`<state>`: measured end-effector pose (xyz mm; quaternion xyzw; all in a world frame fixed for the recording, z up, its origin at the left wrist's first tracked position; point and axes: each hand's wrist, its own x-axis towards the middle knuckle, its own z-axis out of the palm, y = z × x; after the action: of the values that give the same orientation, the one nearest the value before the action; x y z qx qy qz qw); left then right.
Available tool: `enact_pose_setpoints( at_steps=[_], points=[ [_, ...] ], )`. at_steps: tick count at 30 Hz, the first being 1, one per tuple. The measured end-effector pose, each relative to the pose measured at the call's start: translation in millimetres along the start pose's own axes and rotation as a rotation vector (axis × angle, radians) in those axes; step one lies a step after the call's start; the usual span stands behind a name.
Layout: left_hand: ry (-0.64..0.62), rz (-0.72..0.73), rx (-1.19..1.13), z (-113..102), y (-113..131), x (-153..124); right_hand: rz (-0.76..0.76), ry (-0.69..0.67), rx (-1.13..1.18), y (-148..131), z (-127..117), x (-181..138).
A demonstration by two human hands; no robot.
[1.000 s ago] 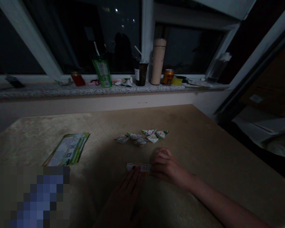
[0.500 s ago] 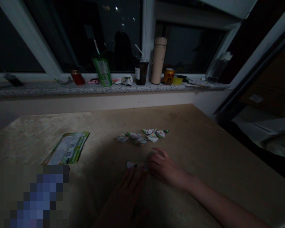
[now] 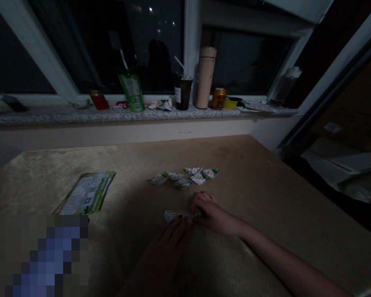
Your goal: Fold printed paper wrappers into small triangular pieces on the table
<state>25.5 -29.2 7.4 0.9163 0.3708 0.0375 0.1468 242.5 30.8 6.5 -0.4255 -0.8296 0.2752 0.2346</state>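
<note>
A small folded strip of printed paper [image 3: 170,215] lies on the tabletop in front of me. My left hand [image 3: 170,239] rests flat on it with the fingers stretched out, covering its lower edge. At the strip's right end my right hand [image 3: 208,212] is closed, thumb and curled fingers pinching the paper's end. Just beyond the hands sit several folded paper pieces [image 3: 198,178], pointed and boat-like, white and green with print. To the left lies a stack of flat green and white printed sheets [image 3: 88,192].
The brown table [image 3: 241,161] runs up to the wall under a window. On the speckled sill [image 3: 157,116] stand a green cup [image 3: 132,93], a dark drink cup [image 3: 183,95], a tall pinkish flask [image 3: 205,78] and a gold can [image 3: 219,99]. A blurred-out patch hides the lower left.
My right hand has closed its fingers at the strip's right end. My left fingers have shifted slightly right, and the strip's left end shows more.
</note>
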Motion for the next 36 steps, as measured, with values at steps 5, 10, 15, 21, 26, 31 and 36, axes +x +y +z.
enact_pose_setpoints(
  at_steps=[5,10,15,21,26,31,36],
  points=[
    [0.057,-0.003,0.002,3.5,3.2,-1.8,0.023,-0.009,0.053,2.9,-2.7,4.2],
    [0.048,-0.016,0.007,1.8,5.9,-0.9,-0.004,0.0,0.132,5.4,-5.7,7.3],
    [0.052,-0.014,0.022,2.6,5.8,-1.2,0.015,-0.002,0.132,5.9,-5.3,9.8],
    [0.026,-0.025,0.013,2.1,5.3,-1.4,-0.033,-0.024,0.2,10.3,-8.1,10.9],
    [0.028,-0.018,0.006,1.7,3.8,0.2,-0.003,0.031,0.131,4.5,-5.3,9.3],
    [0.025,-0.01,0.009,1.1,5.1,0.3,0.049,0.028,0.079,-1.8,-1.7,8.7],
    [0.02,-0.002,0.019,2.1,5.1,0.1,0.049,0.026,0.066,-1.1,-1.0,9.0]
  ],
)
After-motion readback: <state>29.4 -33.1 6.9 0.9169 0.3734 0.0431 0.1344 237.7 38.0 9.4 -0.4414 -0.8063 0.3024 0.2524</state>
